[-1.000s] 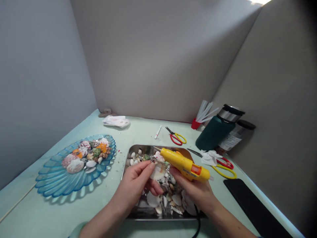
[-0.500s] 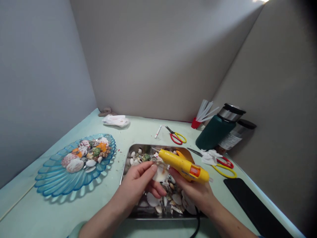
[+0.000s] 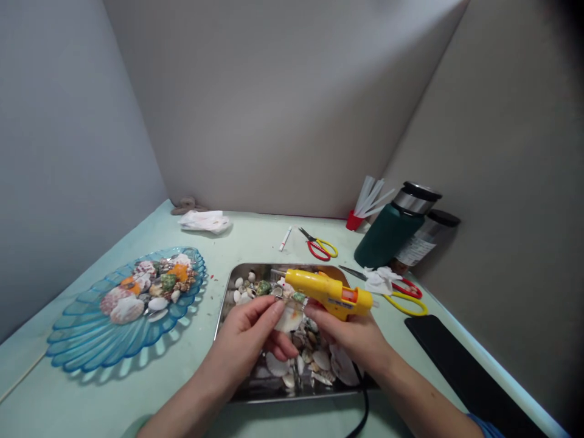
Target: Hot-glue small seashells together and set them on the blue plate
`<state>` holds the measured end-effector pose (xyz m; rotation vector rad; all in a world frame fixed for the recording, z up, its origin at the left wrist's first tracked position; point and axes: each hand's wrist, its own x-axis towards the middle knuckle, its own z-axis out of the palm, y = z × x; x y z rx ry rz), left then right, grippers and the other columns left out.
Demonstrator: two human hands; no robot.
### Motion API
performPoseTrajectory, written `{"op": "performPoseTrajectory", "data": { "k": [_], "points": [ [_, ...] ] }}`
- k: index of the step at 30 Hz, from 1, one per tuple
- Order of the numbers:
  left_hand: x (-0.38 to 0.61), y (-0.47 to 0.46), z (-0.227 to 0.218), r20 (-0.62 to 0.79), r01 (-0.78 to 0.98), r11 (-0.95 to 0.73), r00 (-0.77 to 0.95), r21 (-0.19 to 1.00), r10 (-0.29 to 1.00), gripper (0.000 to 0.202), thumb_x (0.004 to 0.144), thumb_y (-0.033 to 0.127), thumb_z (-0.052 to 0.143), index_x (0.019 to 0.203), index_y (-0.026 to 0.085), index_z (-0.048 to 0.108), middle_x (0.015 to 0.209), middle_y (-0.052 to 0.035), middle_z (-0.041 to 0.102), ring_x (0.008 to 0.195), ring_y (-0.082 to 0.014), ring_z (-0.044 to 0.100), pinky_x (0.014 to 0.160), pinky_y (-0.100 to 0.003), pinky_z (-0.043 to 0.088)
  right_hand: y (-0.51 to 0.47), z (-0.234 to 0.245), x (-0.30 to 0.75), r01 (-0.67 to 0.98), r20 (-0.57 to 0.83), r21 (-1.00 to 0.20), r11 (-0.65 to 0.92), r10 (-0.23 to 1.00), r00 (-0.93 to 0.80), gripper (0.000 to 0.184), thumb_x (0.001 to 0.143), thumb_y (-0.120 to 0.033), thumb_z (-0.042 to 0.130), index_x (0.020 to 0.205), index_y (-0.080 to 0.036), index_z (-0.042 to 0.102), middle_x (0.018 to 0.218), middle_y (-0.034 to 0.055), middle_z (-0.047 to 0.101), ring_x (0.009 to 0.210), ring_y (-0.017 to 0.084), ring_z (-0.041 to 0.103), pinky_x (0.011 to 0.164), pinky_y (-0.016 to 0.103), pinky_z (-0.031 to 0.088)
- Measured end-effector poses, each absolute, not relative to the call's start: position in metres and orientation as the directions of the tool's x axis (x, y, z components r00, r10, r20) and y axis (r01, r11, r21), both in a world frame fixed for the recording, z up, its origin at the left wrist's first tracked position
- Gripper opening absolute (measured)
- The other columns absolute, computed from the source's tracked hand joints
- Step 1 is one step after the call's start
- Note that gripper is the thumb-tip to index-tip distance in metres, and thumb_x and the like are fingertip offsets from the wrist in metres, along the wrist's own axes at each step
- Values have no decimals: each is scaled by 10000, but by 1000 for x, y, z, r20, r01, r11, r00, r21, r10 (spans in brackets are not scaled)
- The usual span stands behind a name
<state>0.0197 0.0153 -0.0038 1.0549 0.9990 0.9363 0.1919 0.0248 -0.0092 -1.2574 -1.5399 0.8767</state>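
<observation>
Both hands work over a metal tray (image 3: 249,388): the right hand (image 3: 349,333) is wrapped around a yellow glue gun (image 3: 319,289), nozzle pointing left, while the left hand (image 3: 253,328) pinches what looks like a small shiny piece (image 3: 278,293) between thumb and forefinger — too tiny to make out well. That piece sits near the nozzle, above loose shells (image 3: 322,359) in the tray. Leftward stands a blue scalloped dish (image 3: 91,340) bearing more shells — well apart from either hand.
</observation>
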Motion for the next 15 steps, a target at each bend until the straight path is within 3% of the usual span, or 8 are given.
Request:
{"op": "performPoseTrajectory", "data": {
  "k": [5, 15],
  "points": [
    [20, 15, -5, -187, -125, 226, 265, 966, 946, 283, 792, 408, 587, 849, 131, 600, 497, -46, 683, 448, -130, 612, 471, -194, 480, 25, -6, 192, 274, 194, -940, 202, 979, -57, 154, 723, -266, 656, 587, -196, 641, 409, -41, 501, 438, 145, 542, 352, 216, 428],
    [19, 15, -4, -207, -149, 256, 283, 955, 936, 285, 785, 429, 594, 804, 145, 597, 479, -43, 678, 436, -129, 608, 471, -188, 468, 25, -7, 194, 263, 219, -937, 231, 973, -74, 63, 726, -255, 659, 695, -205, 681, 505, -20, 595, 522, 170, 604, 391, 229, 469]
  ]
}}
